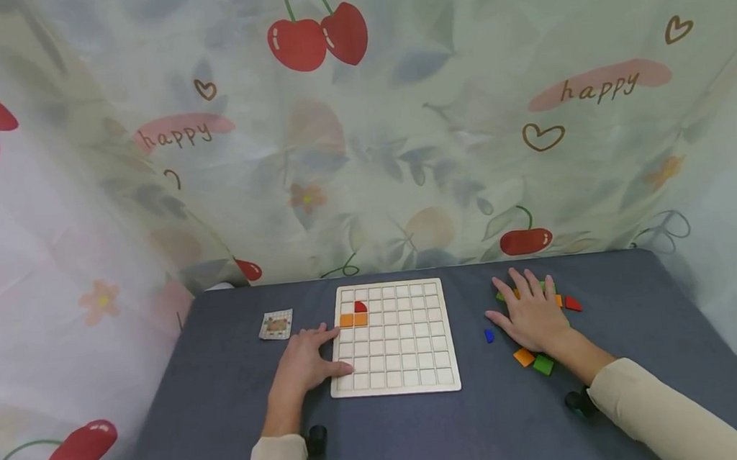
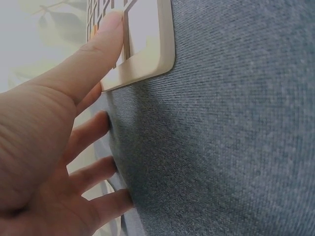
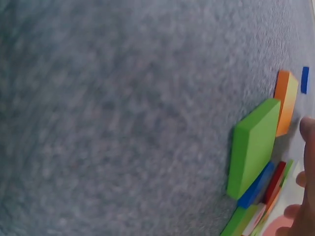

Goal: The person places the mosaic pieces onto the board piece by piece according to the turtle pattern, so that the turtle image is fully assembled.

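Observation:
My left hand (image 1: 303, 363) rests at the left edge of a white gridded board (image 1: 413, 385). Its thumb (image 2: 106, 39) lies on top of the board near a corner, and the other fingers spread beside it. Two orange square tiles (image 1: 353, 320) sit side by side in the grid, with a red quarter-round tile (image 1: 360, 306) just above. My right hand (image 1: 535, 321) is spread, palm down, over a group of loose coloured tiles, hiding part of them. Near its wrist lie an orange tile (image 1: 524, 357) and a green tile (image 3: 253, 147).
A small printed picture card (image 1: 276, 325) lies left of the board. A blue tile (image 1: 489, 336) sits between board and right hand, and a red tile (image 1: 573, 303) beyond that hand. Dark grey cloth (image 1: 392, 445) covers the table; a patterned curtain (image 1: 404, 184) hangs behind.

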The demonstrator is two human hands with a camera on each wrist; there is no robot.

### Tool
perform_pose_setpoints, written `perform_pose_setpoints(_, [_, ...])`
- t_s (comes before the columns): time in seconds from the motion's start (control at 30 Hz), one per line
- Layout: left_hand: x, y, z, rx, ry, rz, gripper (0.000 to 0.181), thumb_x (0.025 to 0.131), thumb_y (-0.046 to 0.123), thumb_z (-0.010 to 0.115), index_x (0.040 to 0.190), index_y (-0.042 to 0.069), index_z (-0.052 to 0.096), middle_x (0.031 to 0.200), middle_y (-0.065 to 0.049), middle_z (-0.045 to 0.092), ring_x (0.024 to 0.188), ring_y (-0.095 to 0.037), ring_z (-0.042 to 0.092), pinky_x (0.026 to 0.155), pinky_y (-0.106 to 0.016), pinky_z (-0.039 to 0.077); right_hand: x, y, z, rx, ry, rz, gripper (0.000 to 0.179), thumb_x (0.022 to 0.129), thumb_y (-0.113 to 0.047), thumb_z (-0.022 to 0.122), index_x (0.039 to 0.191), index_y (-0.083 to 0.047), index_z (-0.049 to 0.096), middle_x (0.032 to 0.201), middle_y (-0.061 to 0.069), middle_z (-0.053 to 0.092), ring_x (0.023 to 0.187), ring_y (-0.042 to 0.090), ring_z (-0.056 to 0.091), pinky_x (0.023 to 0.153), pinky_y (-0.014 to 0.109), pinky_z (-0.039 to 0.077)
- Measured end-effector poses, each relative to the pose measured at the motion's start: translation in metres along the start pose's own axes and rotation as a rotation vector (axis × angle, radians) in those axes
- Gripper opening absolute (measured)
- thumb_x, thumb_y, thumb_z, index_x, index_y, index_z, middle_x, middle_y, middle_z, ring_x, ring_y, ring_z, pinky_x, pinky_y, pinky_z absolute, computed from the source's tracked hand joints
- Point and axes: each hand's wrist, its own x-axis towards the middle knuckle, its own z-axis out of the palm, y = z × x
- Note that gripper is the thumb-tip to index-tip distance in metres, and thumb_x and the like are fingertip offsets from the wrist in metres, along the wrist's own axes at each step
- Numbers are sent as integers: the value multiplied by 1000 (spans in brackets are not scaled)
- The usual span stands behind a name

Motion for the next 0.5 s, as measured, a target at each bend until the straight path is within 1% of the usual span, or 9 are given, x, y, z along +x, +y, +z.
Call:
perform_pose_setpoints(0.17, [0, -1, -1, 4, 4, -1, 87, 70, 48, 92, 147, 26, 57, 161, -7, 45, 154, -42, 30, 121, -63, 31, 0, 3, -3, -8, 16, 7, 57, 105, -43, 53, 150, -8, 47, 155, 30, 39, 146, 54, 29, 118, 78, 16])
perform_pose_setpoints(0.27, [0, -1, -1, 2, 4, -4, 87, 70, 48, 92, 147, 26, 57, 161, -7, 45, 154, -42, 30, 122, -62, 31, 0, 3, -2, -14, 54, -6, 49, 105, -37, 55, 142, -4, 54, 150, 31, 44, 143, 54, 34, 117, 77, 21])
perform_pose_setpoints(0.33, [-1, 0, -1, 0, 6, -4, 87, 70, 48, 92, 146, 26, 58, 161, -7, 45, 154, -42, 30, 122, -62, 31, 0, 3, 0, -9, 93, -23, 43, 104, -31, 58, 136, -2, 58, 145, 31, 48, 138, 53, 39, 115, 75, 27])
perform_pose_setpoints(0.4, [-1, 0, -1, 0, 7, -5, 87, 70, 47, 92, 146, 26, 58, 161, -7, 45, 154, -43, 30, 122, -62, 31, 1, 3, 2, 4, 136, -41, 35, 103, -26, 61, 128, -1, 62, 138, 29, 52, 130, 51, 45, 111, 71, 36])
perform_pose_setpoints(0.5, [-1, 1, -1, 0, 10, -3, 87, 70, 46, 92, 146, 25, 58, 160, -8, 46, 154, -43, 30, 122, -63, 31, 2, 2, 6, 10, 198, -70, 27, 100, -21, 66, 118, -1, 64, 127, 26, 58, 117, 47, 50, 100, 64, 45])
